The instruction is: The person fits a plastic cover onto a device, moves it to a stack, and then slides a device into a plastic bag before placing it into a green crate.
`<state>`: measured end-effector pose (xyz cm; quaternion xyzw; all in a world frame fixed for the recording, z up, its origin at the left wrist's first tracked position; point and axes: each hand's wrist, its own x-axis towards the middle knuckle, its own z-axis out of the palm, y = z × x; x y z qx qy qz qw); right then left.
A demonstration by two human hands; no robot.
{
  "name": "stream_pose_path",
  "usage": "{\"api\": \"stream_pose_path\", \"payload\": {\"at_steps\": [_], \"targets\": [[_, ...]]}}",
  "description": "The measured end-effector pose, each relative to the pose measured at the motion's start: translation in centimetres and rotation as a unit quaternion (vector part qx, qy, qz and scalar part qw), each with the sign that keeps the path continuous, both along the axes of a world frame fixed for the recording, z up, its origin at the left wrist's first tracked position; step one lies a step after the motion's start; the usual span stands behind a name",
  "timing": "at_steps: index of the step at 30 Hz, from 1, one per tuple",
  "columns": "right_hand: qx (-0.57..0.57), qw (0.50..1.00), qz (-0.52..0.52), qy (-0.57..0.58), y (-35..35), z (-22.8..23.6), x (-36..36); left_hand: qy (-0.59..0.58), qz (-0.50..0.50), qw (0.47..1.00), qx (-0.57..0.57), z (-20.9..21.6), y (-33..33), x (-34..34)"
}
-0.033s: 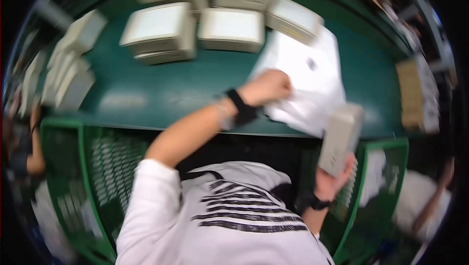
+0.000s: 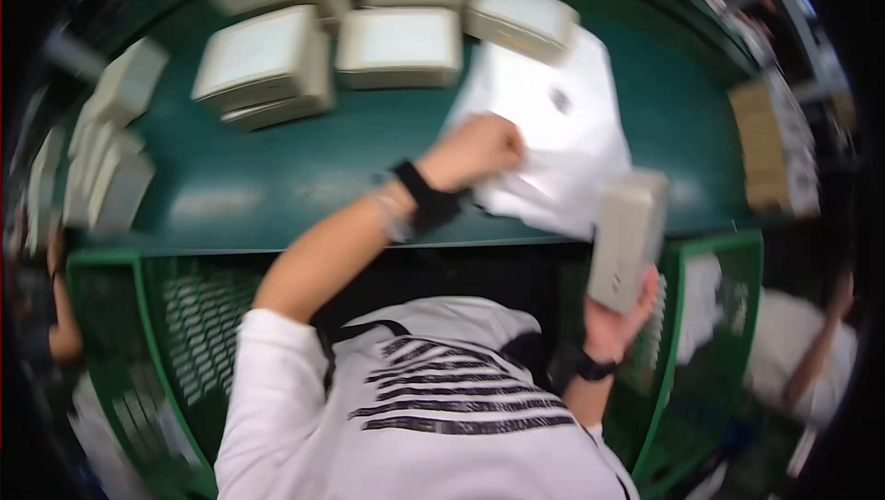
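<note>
A white plastic bag (image 2: pixel 583 145) with a small dark mark lies flat on the green table. My left hand (image 2: pixel 475 152) reaches across to its near left part, and its curled fingers pinch the bag's edge. Off to the right, my right hand (image 2: pixel 619 320) grips the lower end of a beige box (image 2: pixel 627 244). That box is tilted up at the table's front edge, beside the bag's near right corner and overlapping it in the picture. Another beige box (image 2: pixel 523 19) with a white top rests on the bag's far end.
More boxes stand stacked at the back (image 2: pixel 399 47) and back left (image 2: pixel 260 56); several lean together at the far left (image 2: pixel 120 177). A brown carton (image 2: pixel 763 145) stands at the right end. Green crates flank me, left (image 2: pixel 152 316) and right (image 2: pixel 710 334). Other people's arms show at both sides.
The view has turned slightly, so the table and boxes appear further left. Both hands keep their holds, the left on the bag and the right on the box.
</note>
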<state>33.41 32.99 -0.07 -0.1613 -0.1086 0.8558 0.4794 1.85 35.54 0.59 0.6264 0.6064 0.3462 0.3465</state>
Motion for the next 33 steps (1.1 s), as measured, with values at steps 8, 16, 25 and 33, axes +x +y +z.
{"api": "stream_pose_path", "payload": {"at_steps": [8,16,25,33], "targets": [[0.038,0.955,-0.189,-0.223,-3.2,0.4,-2.1,0.003,0.023,1.0,0.007,1.7,-0.1,3.4],[0.284,0.762,-0.238,-0.531,-4.3,-0.8,-4.5,0.016,0.055,0.995,0.08,0.9,0.5,4.5],[0.447,0.646,-0.051,-0.617,-0.7,6.7,-4.4,-0.149,0.088,0.979,0.108,3.0,1.4,3.5],[0.402,0.734,-0.059,-0.544,1.5,5.9,-3.4,-0.159,0.115,0.977,0.084,3.5,1.0,2.9]]}}
